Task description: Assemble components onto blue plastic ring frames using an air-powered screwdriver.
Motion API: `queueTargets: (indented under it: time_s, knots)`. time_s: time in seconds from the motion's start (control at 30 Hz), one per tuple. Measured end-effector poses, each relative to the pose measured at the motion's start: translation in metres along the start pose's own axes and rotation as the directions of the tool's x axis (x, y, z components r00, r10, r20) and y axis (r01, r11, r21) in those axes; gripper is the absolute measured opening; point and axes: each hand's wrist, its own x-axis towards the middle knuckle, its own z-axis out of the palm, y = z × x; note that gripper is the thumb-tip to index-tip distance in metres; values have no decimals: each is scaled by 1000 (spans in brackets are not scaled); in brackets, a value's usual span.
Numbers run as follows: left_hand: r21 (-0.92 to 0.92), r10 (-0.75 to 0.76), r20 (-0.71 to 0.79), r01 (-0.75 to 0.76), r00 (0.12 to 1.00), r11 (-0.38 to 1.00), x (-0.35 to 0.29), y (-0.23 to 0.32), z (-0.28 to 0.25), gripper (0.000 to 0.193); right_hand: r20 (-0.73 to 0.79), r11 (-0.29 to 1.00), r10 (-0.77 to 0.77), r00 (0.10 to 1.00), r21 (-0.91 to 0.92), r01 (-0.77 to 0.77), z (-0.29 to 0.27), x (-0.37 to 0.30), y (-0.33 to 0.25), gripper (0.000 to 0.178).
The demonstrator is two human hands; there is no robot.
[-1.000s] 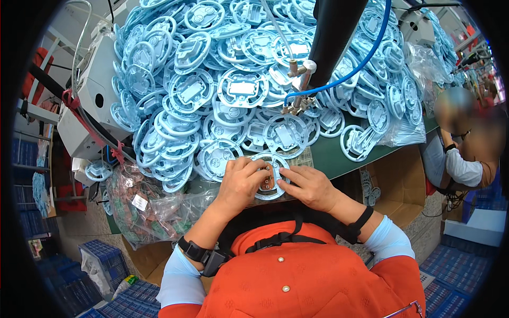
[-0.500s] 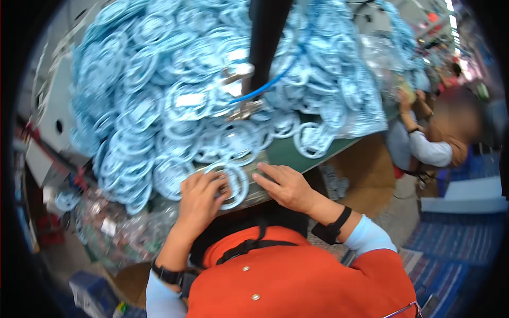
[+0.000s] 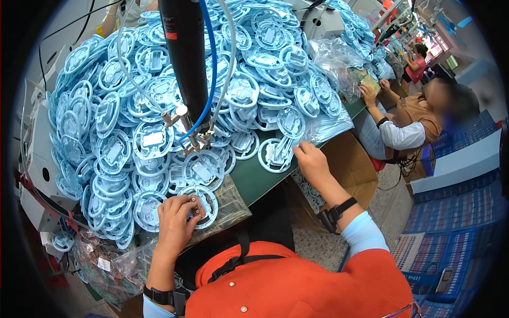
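My left hand is closed on a small brown block with pale dots, over a light blue ring-shaped plastic part. That part lies at the near edge of the worktable, on a worn patch of covering. Farther right, my right hand has its fingertips pinched together at the ends of thin pale blue strips. These strips rest across another round blue part. What sits between the right fingertips is partly hidden.
A big heap of light blue round parts covers most of the table. A black upright tool with a blue hose stands over it. An open cardboard box sits right of the table. A co-worker works at far right.
My right hand has moved away from the left, right and forward to the thin strips. The left hand stays at the ring part, where the brown block now shows. The view has shifted.
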Motion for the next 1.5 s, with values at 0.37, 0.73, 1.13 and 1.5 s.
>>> queueTargets:
  time_s: [0.37, 0.73, 1.13, 1.5]
  knots:
    - [100, -37, -34, 40, 999, 994, -17, 14, 1, 78, -12, 953, -281, 960, 117, 280, 0, 17, -7, 17]
    - [124, -146, -103, 158, 984, 980, -14, 22, 8, 74, 21, 766, -354, 935, 579, 278, -27, 36, -131, 25]
    - [-60, -85, -205, 74, 975, 995, -26, 1, 20, 70, 356, 499, -288, 889, 848, -178, -11, 49, -164, 11]
    - [-133, -85, -166, 63, 983, 989, -25, -5, 20, 70, 458, 446, -346, 819, 848, -286, -18, 58, -159, 14]
